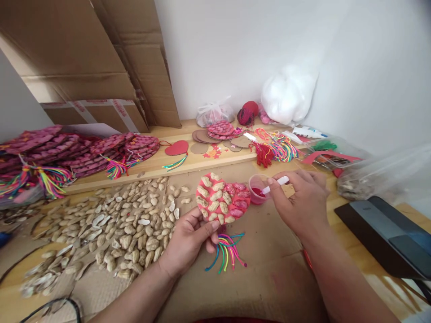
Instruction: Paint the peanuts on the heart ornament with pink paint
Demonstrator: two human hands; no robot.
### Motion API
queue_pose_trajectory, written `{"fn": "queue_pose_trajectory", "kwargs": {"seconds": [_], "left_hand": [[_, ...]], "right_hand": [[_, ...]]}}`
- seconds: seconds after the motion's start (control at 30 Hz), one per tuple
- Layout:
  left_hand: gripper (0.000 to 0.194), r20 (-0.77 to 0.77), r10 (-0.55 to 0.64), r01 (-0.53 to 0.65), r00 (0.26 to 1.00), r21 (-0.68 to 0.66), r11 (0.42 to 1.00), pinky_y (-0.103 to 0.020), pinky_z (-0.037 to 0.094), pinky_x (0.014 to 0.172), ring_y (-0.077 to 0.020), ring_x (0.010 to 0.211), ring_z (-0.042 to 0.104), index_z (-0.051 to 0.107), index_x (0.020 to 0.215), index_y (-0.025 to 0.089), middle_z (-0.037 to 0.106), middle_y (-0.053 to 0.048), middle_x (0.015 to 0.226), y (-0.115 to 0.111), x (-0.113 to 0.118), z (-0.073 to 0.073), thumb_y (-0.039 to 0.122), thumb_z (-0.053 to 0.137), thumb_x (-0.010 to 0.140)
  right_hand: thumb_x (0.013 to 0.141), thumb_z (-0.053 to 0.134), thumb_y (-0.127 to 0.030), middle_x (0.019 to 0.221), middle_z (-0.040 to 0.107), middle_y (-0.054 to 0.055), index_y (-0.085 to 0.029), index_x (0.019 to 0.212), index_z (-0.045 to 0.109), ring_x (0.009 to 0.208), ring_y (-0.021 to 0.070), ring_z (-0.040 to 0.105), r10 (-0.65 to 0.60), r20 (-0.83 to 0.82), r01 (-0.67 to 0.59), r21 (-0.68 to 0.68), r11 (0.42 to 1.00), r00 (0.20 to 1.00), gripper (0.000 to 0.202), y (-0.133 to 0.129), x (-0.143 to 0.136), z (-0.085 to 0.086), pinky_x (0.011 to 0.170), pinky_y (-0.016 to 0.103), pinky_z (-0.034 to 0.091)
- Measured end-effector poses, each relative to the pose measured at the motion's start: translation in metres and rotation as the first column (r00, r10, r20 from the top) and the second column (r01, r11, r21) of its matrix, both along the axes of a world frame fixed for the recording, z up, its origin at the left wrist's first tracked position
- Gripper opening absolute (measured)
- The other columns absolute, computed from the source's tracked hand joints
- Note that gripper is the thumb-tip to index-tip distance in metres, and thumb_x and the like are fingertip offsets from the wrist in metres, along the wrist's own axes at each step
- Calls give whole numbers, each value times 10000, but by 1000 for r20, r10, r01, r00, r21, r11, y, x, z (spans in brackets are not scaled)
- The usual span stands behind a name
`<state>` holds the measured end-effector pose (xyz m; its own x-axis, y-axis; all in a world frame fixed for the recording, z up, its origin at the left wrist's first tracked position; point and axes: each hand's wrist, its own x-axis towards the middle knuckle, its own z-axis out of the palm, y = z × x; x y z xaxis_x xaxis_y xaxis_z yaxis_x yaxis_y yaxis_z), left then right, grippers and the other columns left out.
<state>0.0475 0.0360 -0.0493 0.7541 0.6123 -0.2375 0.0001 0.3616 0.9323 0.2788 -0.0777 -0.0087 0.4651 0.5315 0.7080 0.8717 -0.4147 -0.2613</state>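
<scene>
My left hand (193, 233) grips the lower edge of a red heart-shaped piece (220, 198) covered with peanut shells. The shells on its right part are coloured pink; those on its left are plain. Colourful cords (228, 253) hang below it. Between thumb and fingers, my right hand (299, 197) holds a white stick-like tool (276, 184). The tool's tip is inside a small clear cup (257, 197) of pink-red liquid, just right of the heart.
Many peanut shells (134, 229) cover the cardboard at left. Stacks of pink shell pieces (77, 150), a red heart (176, 148) and tassels (283, 148) lie behind. A dark device (387, 233) sits at right, near plastic bags (380, 170).
</scene>
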Motion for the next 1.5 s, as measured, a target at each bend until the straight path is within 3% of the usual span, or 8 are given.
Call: {"fn": "queue_pose_trajectory", "kwargs": {"seconds": [0.73, 0.83, 0.9, 0.97, 1.03, 1.13, 1.3, 1.5], "left_hand": [[269, 18, -65, 65, 998, 20, 998, -135, 451, 407, -66, 419, 557, 632, 931, 152, 671, 13, 595, 2, -2, -6, 369, 769, 854], [269, 28, -70, 69, 997, 3, 998, -134, 451, 408, -67, 424, 560, 625, 935, 148, 671, 13, 595, 3, -2, -7, 365, 765, 859], [265, 38, -78, 79, 996, -9, 997, -129, 446, 412, -64, 422, 564, 624, 942, 144, 671, 14, 589, 3, -2, -7, 358, 761, 865], [258, 49, -88, 89, 995, -22, 996, -124, 439, 416, -59, 417, 567, 624, 945, 142, 669, 16, 585, 3, -2, -7, 352, 756, 872], [249, 54, -93, 95, 994, -35, 995, -122, 438, 419, -57, 417, 569, 622, 935, 146, 668, 18, 587, 4, -2, -7, 350, 753, 877], [244, 71, -101, 103, 992, -33, 994, -135, 461, 426, -72, 440, 583, 629, 945, 157, 668, 19, 596, 5, -3, -9, 348, 761, 870], [250, 80, -119, 122, 990, -35, 992, -137, 461, 431, -69, 435, 578, 640, 941, 155, 668, 17, 587, 5, -3, -11, 357, 767, 866], [281, 73, -132, 134, 989, -36, 990, -134, 453, 427, -62, 424, 568, 644, 923, 144, 671, 13, 575, 4, -3, -8, 379, 780, 853]], "right_hand": [[855, 666, -433, 820, 697, 39, -250, 816, 713, 865, 243, 544, -14, -64, 12, -37, 999, 998, 192, 1, 4, -4, 831, 410, 370], [877, 653, -409, 834, 700, 39, -239, 842, 705, 862, 233, 575, 5, -80, -3, 26, 1000, 997, 181, -3, 1, 6, 864, 422, 393], [887, 655, -383, 865, 705, 40, -238, 871, 698, 902, 234, 594, 20, -87, -7, 141, 990, 996, 151, -6, -4, 14, 894, 426, 412], [880, 677, -343, 873, 697, 37, -244, 899, 694, 922, 232, 604, 77, -118, -38, 303, 952, 990, 103, -9, -11, 21, 891, 416, 438], [875, 686, -289, 874, 680, 33, -243, 919, 686, 887, 218, 612, 227, -180, -126, 448, 885, 957, 64, -11, -18, 25, 851, 399, 463], [881, 671, -226, 876, 665, 30, -234, 914, 673, 840, 195, 608, 459, -235, -275, 544, 793, 857, 34, -10, -28, 28, 799, 378, 469], [893, 652, -181, 874, 666, 14, -253, 930, 674, 880, 179, 608, 538, -282, -347, 516, 783, 794, 84, -8, -37, 29, 828, 350, 479], [896, 652, -193, 884, 663, 10, -274, 945, 678, 882, 180, 625, 552, -287, -372, 495, 785, 783, 98, -7, -40, 28, 838, 353, 508]]}}
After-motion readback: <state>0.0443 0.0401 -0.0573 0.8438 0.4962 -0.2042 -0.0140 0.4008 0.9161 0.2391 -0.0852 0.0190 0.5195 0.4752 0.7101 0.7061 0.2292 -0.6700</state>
